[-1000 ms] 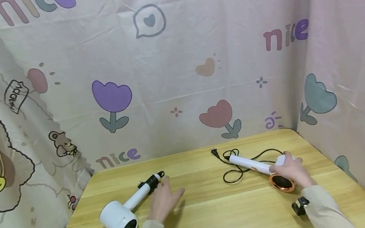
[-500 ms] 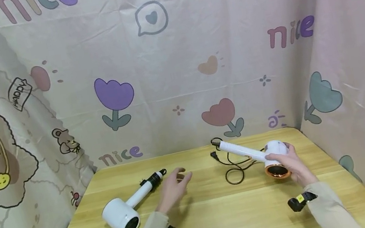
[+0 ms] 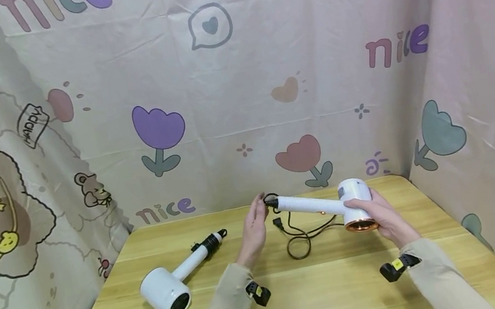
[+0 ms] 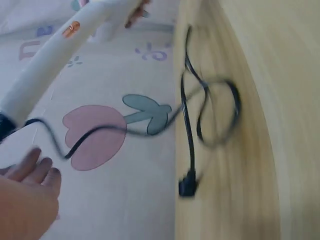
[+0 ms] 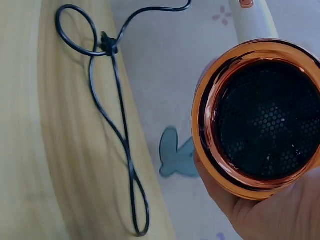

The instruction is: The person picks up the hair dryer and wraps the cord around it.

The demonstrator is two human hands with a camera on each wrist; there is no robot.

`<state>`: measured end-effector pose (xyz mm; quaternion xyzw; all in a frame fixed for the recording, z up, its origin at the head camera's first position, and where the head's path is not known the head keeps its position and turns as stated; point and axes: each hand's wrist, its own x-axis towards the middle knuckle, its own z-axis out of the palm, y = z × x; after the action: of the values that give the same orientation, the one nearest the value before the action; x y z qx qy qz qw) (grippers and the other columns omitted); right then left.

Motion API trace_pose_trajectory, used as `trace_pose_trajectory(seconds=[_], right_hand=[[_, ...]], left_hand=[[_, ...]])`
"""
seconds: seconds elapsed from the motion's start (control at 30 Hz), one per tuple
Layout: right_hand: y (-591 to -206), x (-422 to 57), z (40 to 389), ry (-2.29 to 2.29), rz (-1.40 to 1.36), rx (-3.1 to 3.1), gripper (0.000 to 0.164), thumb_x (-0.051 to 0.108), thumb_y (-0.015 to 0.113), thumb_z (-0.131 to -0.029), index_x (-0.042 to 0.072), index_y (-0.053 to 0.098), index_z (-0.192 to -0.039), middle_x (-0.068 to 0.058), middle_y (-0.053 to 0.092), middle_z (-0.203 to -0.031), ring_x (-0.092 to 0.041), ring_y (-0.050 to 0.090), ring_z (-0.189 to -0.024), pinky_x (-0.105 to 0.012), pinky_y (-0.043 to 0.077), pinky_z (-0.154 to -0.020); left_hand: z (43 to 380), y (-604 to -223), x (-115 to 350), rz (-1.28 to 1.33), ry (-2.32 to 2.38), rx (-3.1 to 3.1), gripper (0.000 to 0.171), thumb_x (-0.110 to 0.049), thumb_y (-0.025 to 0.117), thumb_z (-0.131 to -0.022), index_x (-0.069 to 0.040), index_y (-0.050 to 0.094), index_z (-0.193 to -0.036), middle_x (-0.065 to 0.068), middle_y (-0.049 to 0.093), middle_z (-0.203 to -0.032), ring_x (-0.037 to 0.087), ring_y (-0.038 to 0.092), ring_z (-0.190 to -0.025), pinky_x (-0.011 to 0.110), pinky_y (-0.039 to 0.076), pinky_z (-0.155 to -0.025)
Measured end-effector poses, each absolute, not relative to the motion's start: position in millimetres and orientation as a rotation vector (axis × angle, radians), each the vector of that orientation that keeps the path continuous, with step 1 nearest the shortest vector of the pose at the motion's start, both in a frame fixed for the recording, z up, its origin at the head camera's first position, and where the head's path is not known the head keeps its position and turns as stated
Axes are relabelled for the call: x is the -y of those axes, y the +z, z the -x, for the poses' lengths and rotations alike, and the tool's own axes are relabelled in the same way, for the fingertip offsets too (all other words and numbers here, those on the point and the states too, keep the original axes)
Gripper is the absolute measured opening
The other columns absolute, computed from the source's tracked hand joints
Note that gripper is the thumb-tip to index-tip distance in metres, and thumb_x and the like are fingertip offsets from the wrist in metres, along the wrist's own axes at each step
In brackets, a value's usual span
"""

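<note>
My right hand grips the head of a white hair dryer with a copper-coloured rim, raised above the table. In the right wrist view, the dryer's rim surrounds a dark honeycomb grille. The handle points left, and a black cord runs from its end down to the table, where it lies in loops with its plug. Beside the handle's end is my left hand, fingers loosely bent. In the left wrist view, those fingers sit just below the handle's end, apart from it.
A second white hair dryer lies on the left of the wooden table, its cord wound round the handle's end. Patterned curtains hang behind and at both sides.
My right hand has lifted the copper-rimmed hair dryer off the table and shifted it left. My left hand has moved right, from near the other dryer's handle to the raised handle's end.
</note>
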<state>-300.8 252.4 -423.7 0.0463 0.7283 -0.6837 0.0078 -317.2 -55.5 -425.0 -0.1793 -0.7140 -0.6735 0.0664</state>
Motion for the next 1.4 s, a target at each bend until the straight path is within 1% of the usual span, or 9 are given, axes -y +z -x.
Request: trace_pose_trajectory(seconds=[0.1,0.27,0.47,0.6,0.73,0.9,1.1,1.27,1.4], right_hand=[[-421.1,-240.5,302.1,-2.154,-0.104,-2.278,0.089,0.024,0.067,-0.091,0.006,0.009,-0.156,-0.024,0.037,-0.143,-0.016,0.058,-0.100,-0.026,0.054,-0.083],[-417.8,-223.9,304.8,-2.207,-0.131,-2.373,0.087,0.027,0.071,-0.090,0.008,0.016,-0.154,-0.020,0.039,-0.141,-0.020,0.055,-0.106,-0.023,0.053,-0.083],[-411.6,-213.6,303.7,-2.232,-0.226,-2.621,0.092,0.032,0.077,-0.084,0.014,0.019,-0.153,-0.018,0.044,-0.133,-0.029,0.051,-0.111,-0.031,0.056,-0.081],[-407.7,-210.2,302.1,-2.157,-0.247,-2.797,0.098,0.037,0.081,-0.080,0.020,0.019,-0.154,-0.019,0.048,-0.127,-0.032,0.053,-0.108,-0.037,0.059,-0.075],[-403.5,-210.9,301.7,-2.076,-0.242,-2.897,0.103,0.038,0.082,-0.078,0.023,0.016,-0.156,-0.020,0.050,-0.126,-0.034,0.055,-0.105,-0.037,0.060,-0.071],[-400.0,-219.4,304.2,-2.001,-0.182,-2.891,0.103,0.036,0.080,-0.080,0.021,0.013,-0.157,-0.024,0.050,-0.126,-0.037,0.056,-0.105,-0.036,0.061,-0.067],[-398.4,-230.7,307.0,-1.981,-0.112,-2.793,0.098,0.033,0.078,-0.083,0.017,0.014,-0.157,-0.024,0.047,-0.130,-0.034,0.056,-0.104,-0.035,0.060,-0.069],[-399.2,-240.9,311.5,-1.959,-0.036,-2.680,0.096,0.030,0.076,-0.085,0.011,0.014,-0.156,-0.026,0.043,-0.134,-0.032,0.057,-0.103,-0.037,0.060,-0.072],[-398.3,-249.7,315.2,-1.919,0.024,-2.578,0.090,0.030,0.074,-0.087,0.005,0.019,-0.153,-0.027,0.047,-0.129,-0.025,0.064,-0.090,-0.039,0.060,-0.070]], left_hand=[[318.9,-426.9,49.4,0.579,-2.165,2.046,0.062,-0.046,0.027,-0.107,-0.002,0.034,-0.149,0.021,0.036,-0.153,0.034,0.034,-0.143,0.046,0.024,-0.121],[321.0,-428.0,43.1,0.589,-2.222,1.988,0.063,-0.047,0.023,-0.107,0.005,0.044,-0.137,0.027,0.054,-0.131,0.035,0.050,-0.130,0.043,0.031,-0.118],[325.8,-432.9,45.1,0.503,-2.099,2.165,0.055,-0.044,0.034,-0.106,0.004,0.060,-0.112,0.022,0.071,-0.101,0.031,0.066,-0.106,0.049,0.037,-0.111],[326.3,-435.7,47.1,0.474,-1.792,2.343,0.032,-0.028,0.054,-0.102,0.000,0.065,-0.110,0.017,0.072,-0.090,0.018,0.067,-0.082,0.034,0.052,-0.078],[327.0,-437.1,48.6,0.573,-1.332,2.370,0.017,-0.016,0.064,-0.095,-0.001,0.069,-0.101,0.010,0.067,-0.077,0.007,0.051,-0.059,0.019,0.041,-0.049],[331.6,-441.2,54.8,0.729,-0.873,2.212,0.007,-0.015,0.070,-0.091,-0.009,0.068,-0.091,0.001,0.053,-0.079,0.006,0.041,-0.063,0.017,0.037,-0.054],[341.6,-438.0,63.8,0.909,-0.620,2.128,0.015,-0.023,0.074,-0.087,-0.015,0.061,-0.089,0.002,0.046,-0.084,0.011,0.038,-0.070,0.023,0.035,-0.062],[340.1,-421.9,65.2,1.024,-0.754,2.240,0.021,-0.029,0.077,-0.084,-0.015,0.062,-0.086,0.002,0.043,-0.088,0.011,0.041,-0.075,0.020,0.040,-0.064],[337.9,-408.9,63.1,1.058,-1.081,2.408,0.027,-0.028,0.082,-0.080,-0.016,0.058,-0.086,0.002,0.039,-0.090,0.014,0.043,-0.078,0.019,0.042,-0.061]])
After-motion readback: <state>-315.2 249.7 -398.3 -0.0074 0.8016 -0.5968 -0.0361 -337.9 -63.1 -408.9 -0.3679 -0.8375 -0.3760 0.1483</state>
